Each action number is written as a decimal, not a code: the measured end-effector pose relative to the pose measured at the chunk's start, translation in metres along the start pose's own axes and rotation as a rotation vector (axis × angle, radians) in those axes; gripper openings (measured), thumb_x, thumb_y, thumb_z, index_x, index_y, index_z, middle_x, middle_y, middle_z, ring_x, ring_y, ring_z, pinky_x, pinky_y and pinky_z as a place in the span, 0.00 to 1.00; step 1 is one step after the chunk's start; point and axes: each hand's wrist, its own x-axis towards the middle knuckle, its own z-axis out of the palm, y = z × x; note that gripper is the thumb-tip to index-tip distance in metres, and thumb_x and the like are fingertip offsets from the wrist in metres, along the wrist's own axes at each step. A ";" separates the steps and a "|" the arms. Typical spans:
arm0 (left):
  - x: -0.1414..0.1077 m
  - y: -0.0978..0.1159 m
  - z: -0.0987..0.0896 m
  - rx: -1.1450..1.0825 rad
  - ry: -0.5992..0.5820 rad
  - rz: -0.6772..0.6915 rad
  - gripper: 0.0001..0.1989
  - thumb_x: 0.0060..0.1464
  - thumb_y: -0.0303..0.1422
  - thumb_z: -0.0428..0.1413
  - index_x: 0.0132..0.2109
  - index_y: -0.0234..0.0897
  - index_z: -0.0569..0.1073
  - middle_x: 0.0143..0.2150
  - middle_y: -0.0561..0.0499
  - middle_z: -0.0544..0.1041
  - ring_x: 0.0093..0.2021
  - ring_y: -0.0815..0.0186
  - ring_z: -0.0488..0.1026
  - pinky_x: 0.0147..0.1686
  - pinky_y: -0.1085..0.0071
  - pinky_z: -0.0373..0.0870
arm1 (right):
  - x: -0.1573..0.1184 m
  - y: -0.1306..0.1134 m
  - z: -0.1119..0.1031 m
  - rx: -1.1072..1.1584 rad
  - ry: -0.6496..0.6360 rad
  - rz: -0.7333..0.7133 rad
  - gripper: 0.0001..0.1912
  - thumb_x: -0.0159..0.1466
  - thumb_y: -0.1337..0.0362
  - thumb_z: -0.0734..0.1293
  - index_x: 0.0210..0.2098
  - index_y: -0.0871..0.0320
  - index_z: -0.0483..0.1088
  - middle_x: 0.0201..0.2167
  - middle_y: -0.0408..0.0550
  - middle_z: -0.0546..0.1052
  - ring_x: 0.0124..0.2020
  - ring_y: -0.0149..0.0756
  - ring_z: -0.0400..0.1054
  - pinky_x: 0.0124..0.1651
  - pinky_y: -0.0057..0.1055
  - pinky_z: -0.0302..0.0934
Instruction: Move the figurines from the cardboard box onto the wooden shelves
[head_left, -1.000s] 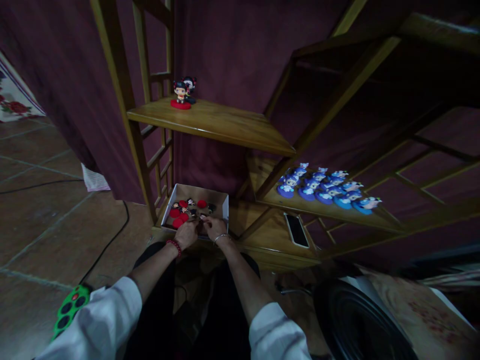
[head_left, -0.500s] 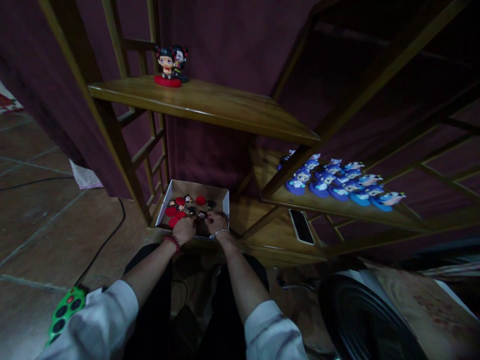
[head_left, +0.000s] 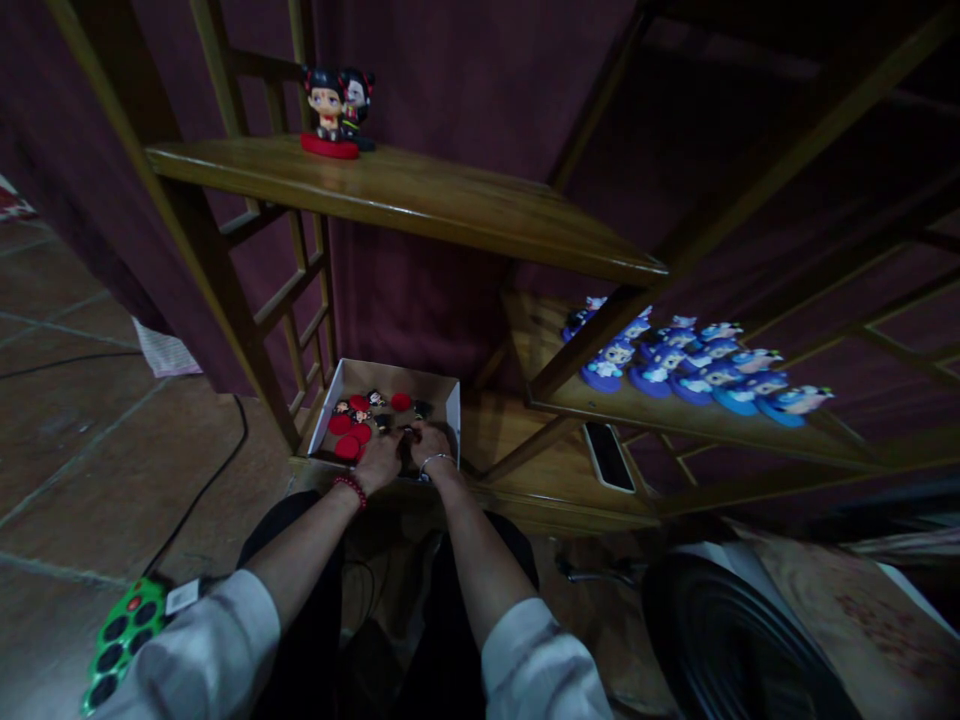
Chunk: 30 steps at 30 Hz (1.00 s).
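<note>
Both hands are inside a shallow white cardboard box [head_left: 453,410] on the low wooden shelf. My right hand [head_left: 430,445] is closed on a small dark figurine [head_left: 409,432]. My left hand [head_left: 380,460] meets it from the left, its fingers closed at the same figurine; the fingertips are small and partly hidden. Left of the hands lie several red discs [head_left: 347,447] and small black-haired figurine pieces [head_left: 361,416]. Another red disc [head_left: 401,401] and a dark piece [head_left: 422,409] lie toward the box's back.
Two figurines [head_left: 328,105] on bases stand on the upper shelf [head_left: 420,195]. Several blue-based figurines [head_left: 660,365] fill the right shelf. A phone [head_left: 608,457] lies below them. A green object with dark round spots [head_left: 124,640] is on the floor; a black round stool [head_left: 739,640] stands right.
My left hand has moved right, bringing its fingers to the figurine in my right hand. The right hand has shifted slightly. The view has tilted a little.
</note>
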 end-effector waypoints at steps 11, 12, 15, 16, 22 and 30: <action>0.002 0.001 0.001 -0.174 0.056 0.045 0.21 0.51 0.21 0.44 0.53 0.36 0.66 0.48 0.45 0.73 0.47 0.66 0.70 0.45 0.73 0.65 | 0.002 0.007 -0.002 0.081 0.002 0.028 0.21 0.55 0.67 0.63 0.49 0.60 0.63 0.44 0.53 0.74 0.46 0.38 0.68 0.48 0.28 0.59; 0.001 0.001 0.000 -0.169 0.054 0.060 0.21 0.51 0.21 0.44 0.52 0.36 0.66 0.49 0.45 0.73 0.48 0.66 0.70 0.46 0.73 0.64 | 0.002 0.008 -0.002 0.088 -0.004 0.024 0.25 0.54 0.67 0.63 0.52 0.60 0.60 0.45 0.53 0.73 0.47 0.38 0.67 0.48 0.29 0.59; 0.001 0.000 0.001 -0.166 0.038 0.084 0.20 0.52 0.22 0.44 0.51 0.35 0.67 0.49 0.45 0.73 0.48 0.66 0.69 0.47 0.73 0.64 | 0.003 0.011 -0.001 0.091 -0.044 -0.012 0.30 0.53 0.68 0.64 0.55 0.56 0.57 0.47 0.50 0.72 0.48 0.38 0.66 0.49 0.29 0.59; 0.001 0.000 0.001 -0.158 0.031 0.087 0.20 0.52 0.23 0.43 0.51 0.35 0.68 0.48 0.45 0.73 0.48 0.66 0.69 0.47 0.73 0.64 | 0.003 0.012 -0.001 0.090 -0.068 -0.025 0.30 0.53 0.68 0.64 0.55 0.54 0.58 0.47 0.48 0.72 0.48 0.37 0.66 0.48 0.28 0.59; 0.001 -0.008 -0.005 -0.003 0.025 0.039 0.18 0.54 0.26 0.43 0.49 0.40 0.70 0.43 0.47 0.76 0.44 0.65 0.72 0.43 0.72 0.66 | 0.002 0.010 0.001 0.064 -0.140 -0.060 0.22 0.52 0.69 0.64 0.46 0.49 0.67 0.42 0.43 0.75 0.44 0.36 0.68 0.45 0.27 0.60; -0.003 -0.030 -0.031 0.232 0.169 -0.234 0.14 0.53 0.31 0.45 0.42 0.38 0.73 0.40 0.43 0.75 0.44 0.59 0.71 0.39 0.68 0.67 | -0.001 0.008 0.001 0.096 -0.097 -0.057 0.21 0.48 0.72 0.66 0.41 0.51 0.66 0.35 0.41 0.74 0.37 0.32 0.68 0.39 0.26 0.60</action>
